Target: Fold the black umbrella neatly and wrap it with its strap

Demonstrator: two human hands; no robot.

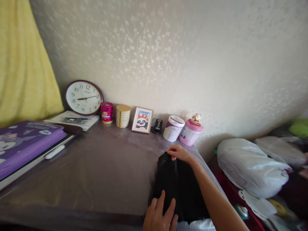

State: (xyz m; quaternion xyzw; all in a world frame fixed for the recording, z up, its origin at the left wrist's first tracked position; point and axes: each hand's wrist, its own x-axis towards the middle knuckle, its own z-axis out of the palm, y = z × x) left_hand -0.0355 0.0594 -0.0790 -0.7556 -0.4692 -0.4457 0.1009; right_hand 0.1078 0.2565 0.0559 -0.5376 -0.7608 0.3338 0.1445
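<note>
A black cloth [167, 175], seemingly a folded garment, lies at the right end of the table; I cannot make out its exact kind. At its far edge my right hand [177, 152] is closed, pinching the fabric between thumb and fingers. My right forearm covers part of the cloth's right side. Closer to me, my left hand [160, 213] rests with fingers apart on the near left part of the cloth and grips nothing. The lower part of this hand is cut off by the frame's bottom edge.
Along the wall stand a clock [84, 97], a pink tin [107, 113], a yellow-lidded can [123, 116], a panda picture frame [142, 120] and two tubs [173, 129]. Purple folders [31, 144] lie at left. White plastic bags [250, 166] sit beyond the table's right edge.
</note>
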